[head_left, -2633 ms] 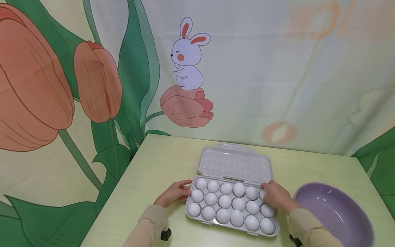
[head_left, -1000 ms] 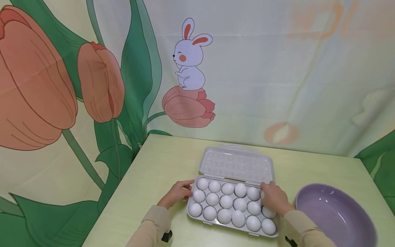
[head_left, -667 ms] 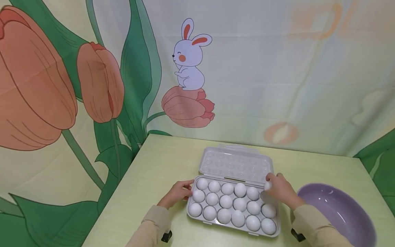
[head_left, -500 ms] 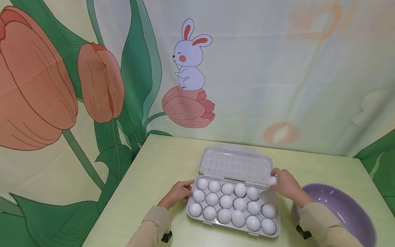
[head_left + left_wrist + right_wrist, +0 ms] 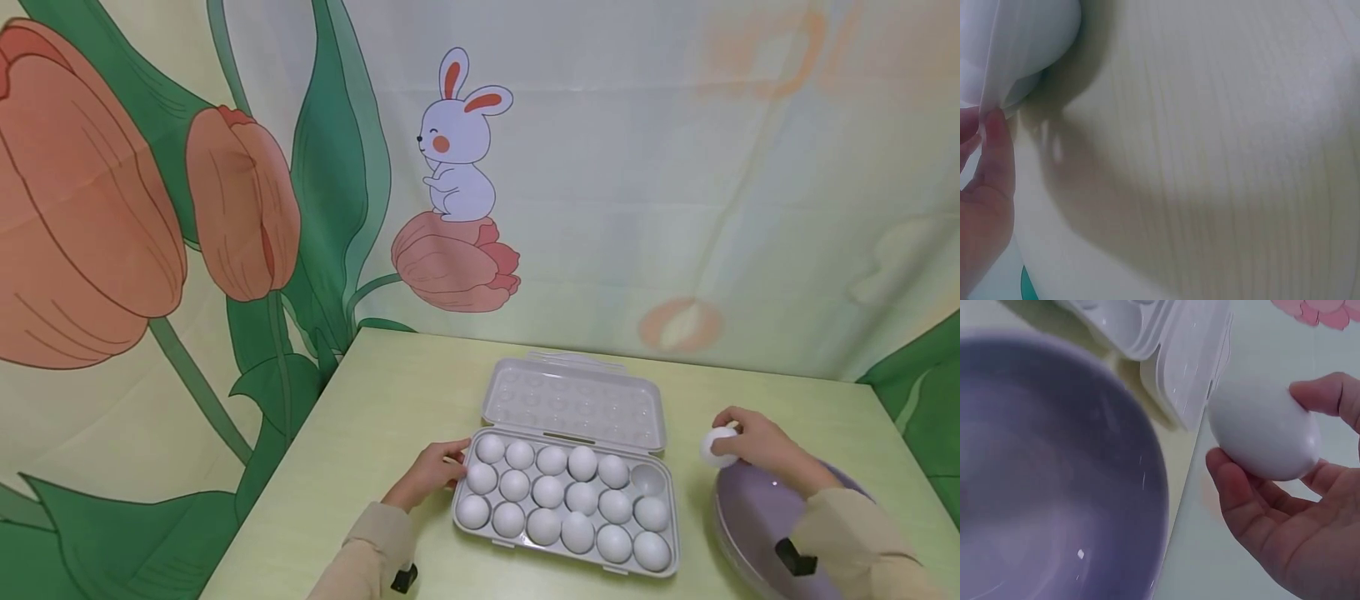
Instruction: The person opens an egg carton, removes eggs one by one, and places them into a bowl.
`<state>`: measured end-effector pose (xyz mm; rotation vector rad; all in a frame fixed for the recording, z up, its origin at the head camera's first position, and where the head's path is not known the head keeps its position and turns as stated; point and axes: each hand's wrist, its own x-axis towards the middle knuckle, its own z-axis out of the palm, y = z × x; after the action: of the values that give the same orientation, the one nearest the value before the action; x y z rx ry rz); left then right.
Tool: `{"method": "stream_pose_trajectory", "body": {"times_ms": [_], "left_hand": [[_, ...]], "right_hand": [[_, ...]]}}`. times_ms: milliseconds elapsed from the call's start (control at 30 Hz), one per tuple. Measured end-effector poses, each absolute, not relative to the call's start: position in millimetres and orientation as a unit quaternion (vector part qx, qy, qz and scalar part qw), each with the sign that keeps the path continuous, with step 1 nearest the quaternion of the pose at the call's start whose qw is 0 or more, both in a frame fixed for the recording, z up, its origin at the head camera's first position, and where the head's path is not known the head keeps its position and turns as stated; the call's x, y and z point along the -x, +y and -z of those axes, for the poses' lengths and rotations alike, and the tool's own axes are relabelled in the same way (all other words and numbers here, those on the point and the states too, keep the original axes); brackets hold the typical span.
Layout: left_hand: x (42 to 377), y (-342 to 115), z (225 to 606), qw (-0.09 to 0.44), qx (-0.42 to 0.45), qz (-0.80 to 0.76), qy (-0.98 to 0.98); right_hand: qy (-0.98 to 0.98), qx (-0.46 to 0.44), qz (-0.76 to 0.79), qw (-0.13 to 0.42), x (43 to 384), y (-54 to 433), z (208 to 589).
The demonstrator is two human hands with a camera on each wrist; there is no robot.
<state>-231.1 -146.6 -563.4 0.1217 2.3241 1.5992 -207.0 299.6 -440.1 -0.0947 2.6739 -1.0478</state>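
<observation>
An egg box (image 5: 672, 523), pale plastic, lies with its lid (image 5: 573, 404) folded back, full of white eggs (image 5: 549, 492) except for one bare cup at the back right corner. My left hand (image 5: 429, 477) pinches its left rim; the left wrist view has the thumb (image 5: 997, 150) on one side of that thin edge. My right hand (image 5: 768, 448) holds a white egg (image 5: 1263, 431) between thumb and fingertips. It hovers at the far left rim of a purple bowl (image 5: 757, 504), part of which the right arm hides.
Both things stand on a pale yellow table (image 5: 375, 400), the bowl to the right of the box. Behind the table hangs a cloth (image 5: 600, 208) printed with tulips and a rabbit.
My right hand has lifted the egg from the back right cup and carried it rightward to the bowl's edge. The left hand stays at the box.
</observation>
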Motion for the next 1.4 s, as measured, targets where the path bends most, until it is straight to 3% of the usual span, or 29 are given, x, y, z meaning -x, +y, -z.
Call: {"method": "stream_pose_trajectory", "body": {"times_ms": [300, 967, 1400], "left_hand": [[229, -147, 562, 0.161, -0.039, -0.561, 0.811], [226, -145, 557, 0.154, -0.036, -0.548, 0.822], [217, -143, 536, 0.148, -0.054, -0.547, 0.823]], "right_hand": [[0.901, -0.011, 0.384, 0.201, 205, 337, 451], [0.883, -0.045, 0.403, 0.235, 197, 360, 504], [0.881, -0.085, 0.395, 0.248, 198, 354, 513]]}}
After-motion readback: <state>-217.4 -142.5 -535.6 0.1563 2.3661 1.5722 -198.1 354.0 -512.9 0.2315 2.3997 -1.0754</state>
